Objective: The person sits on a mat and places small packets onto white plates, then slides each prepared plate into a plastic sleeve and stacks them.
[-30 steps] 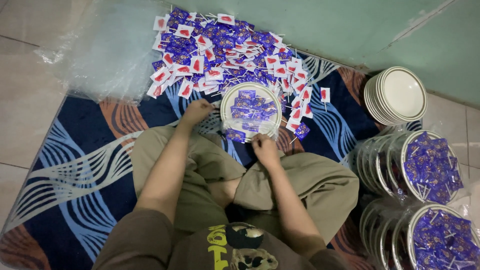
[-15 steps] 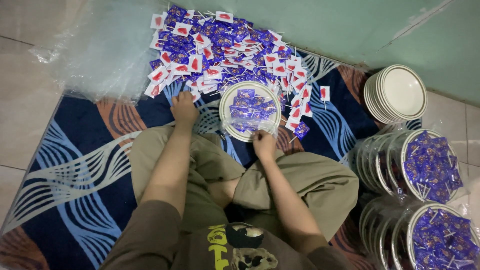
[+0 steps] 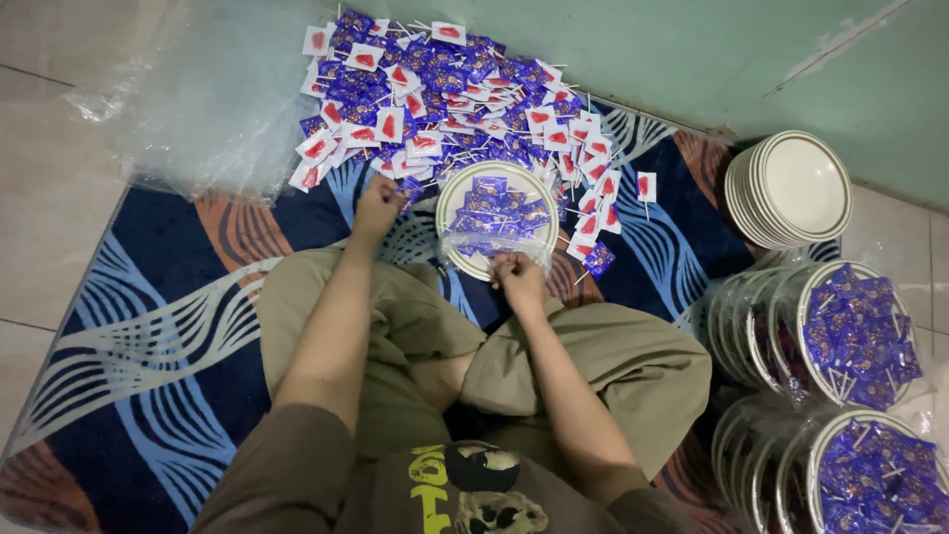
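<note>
One left hand (image 3: 379, 206) has moved from the round cream plate (image 3: 450, 203) to the heap of purple and white-red lollipop packets (image 3: 435, 89), fingers clenched; the right hand (image 3: 516, 277) still pinches the plate's clear plastic wrap (image 3: 491, 255).

Purple and red-white candy packets (image 3: 445, 94) heaped on the floor, more wrapped on plates (image 3: 855, 331).

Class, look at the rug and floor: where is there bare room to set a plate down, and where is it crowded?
Bare: the rug left of the left hand, and the tiles beyond it. Crowded: the candy pile ahead, the plate between both hands, and the plate stacks at right.
</note>
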